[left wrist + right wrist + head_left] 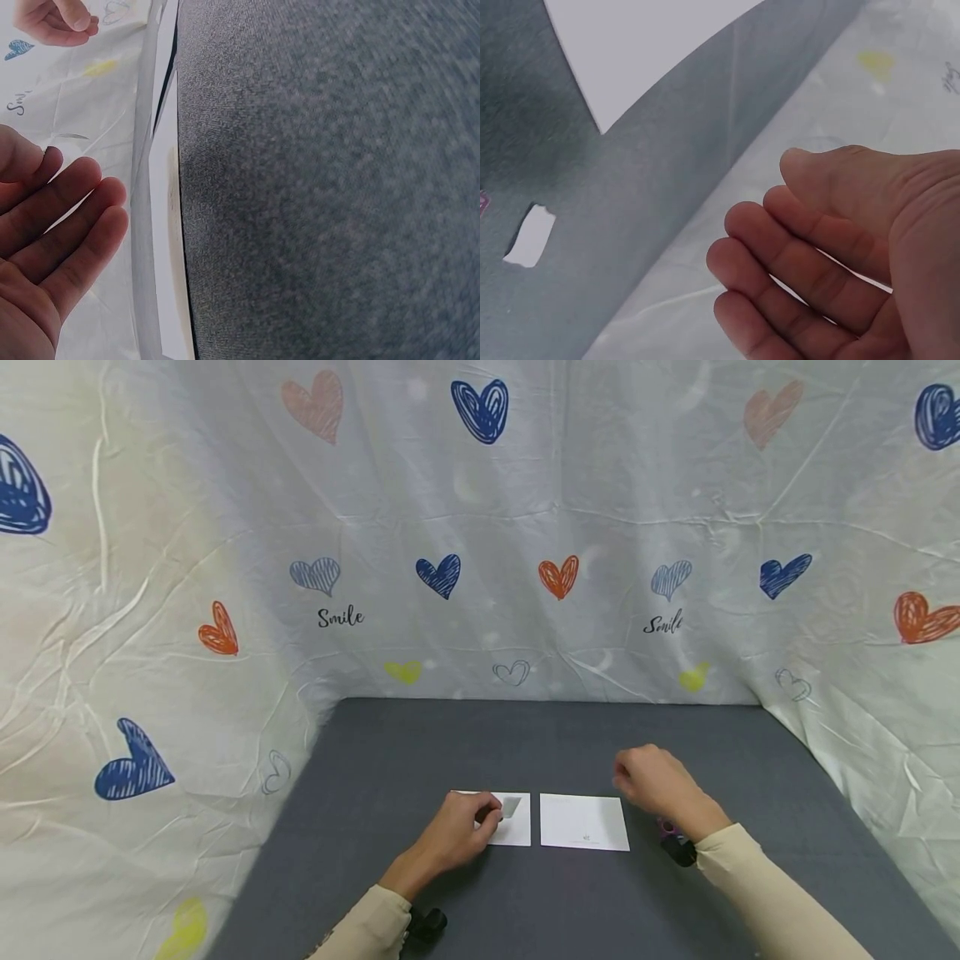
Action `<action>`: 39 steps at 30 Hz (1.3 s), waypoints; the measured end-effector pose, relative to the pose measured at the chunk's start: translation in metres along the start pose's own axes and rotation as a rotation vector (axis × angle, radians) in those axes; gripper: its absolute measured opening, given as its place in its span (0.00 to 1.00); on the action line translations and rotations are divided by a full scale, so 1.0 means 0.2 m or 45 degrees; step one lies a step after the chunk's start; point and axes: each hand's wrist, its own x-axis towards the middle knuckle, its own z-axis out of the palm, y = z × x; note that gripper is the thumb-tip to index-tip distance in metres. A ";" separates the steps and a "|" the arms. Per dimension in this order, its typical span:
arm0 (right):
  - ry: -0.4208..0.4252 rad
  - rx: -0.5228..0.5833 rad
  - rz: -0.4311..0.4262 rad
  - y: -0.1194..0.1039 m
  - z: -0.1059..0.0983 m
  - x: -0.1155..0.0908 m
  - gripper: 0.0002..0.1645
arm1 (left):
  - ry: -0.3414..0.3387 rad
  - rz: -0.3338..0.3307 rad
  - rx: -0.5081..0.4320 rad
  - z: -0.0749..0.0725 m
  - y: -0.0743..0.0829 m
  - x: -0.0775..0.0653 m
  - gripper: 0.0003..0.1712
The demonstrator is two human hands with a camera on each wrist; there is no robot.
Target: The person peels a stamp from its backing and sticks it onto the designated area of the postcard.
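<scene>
In the head view two white cards lie side by side on the dark grey table. My left hand [459,828] is over the left card [517,833], partly covering it, and pinches a small thin grey piece [511,807] between thumb and index finger. The left wrist view shows that piece edge-on as a sliver [73,136]; the other fingers of that hand are spread and loosely bent. My right hand [660,781] hovers beyond the far right corner of the right card [583,822]. Its fingers [780,274] curl loosely in the right wrist view, holding nothing.
A purple item [666,827] lies on the table, partly hidden behind the right wrist. The right wrist view also has a small white scrap [531,236] on the tabletop. A white curtain [495,527] printed with hearts hangs behind the table and along its sides.
</scene>
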 end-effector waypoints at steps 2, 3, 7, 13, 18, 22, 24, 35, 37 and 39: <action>-0.013 0.000 -0.010 -0.02 0.00 0.01 0.12 | -0.003 -0.003 0.003 0.00 0.00 0.00 0.05; -0.016 -0.001 -0.015 -0.03 0.00 0.01 0.10 | -0.003 -0.004 0.005 0.01 0.00 0.00 0.05; -0.026 0.008 -0.034 -0.06 0.00 0.02 0.04 | -0.004 -0.009 0.001 0.01 -0.01 0.00 0.05; -0.011 0.013 -0.120 -0.11 0.03 0.04 0.03 | 0.000 0.000 0.000 0.01 0.00 0.00 0.05; 0.015 0.027 -0.205 -0.13 0.05 0.05 0.07 | -0.006 -0.005 0.014 0.01 0.00 0.01 0.05; 0.015 0.064 -0.252 -0.16 0.07 0.05 0.08 | -0.008 -0.006 0.013 0.01 0.01 0.01 0.05; 0.009 0.081 -0.271 -0.17 0.08 0.05 0.08 | -0.007 -0.002 0.012 0.02 0.01 0.01 0.05; 0.017 0.099 -0.365 -0.24 0.11 0.06 0.09 | -0.021 -0.005 0.016 0.02 0.02 0.01 0.05; 0.008 0.098 -0.375 -0.26 0.12 0.06 0.09 | -0.029 -0.011 0.014 0.02 0.03 0.01 0.05; -0.006 0.098 -0.379 -0.28 0.13 0.06 0.09 | -0.035 -0.017 0.012 0.02 0.03 0.01 0.05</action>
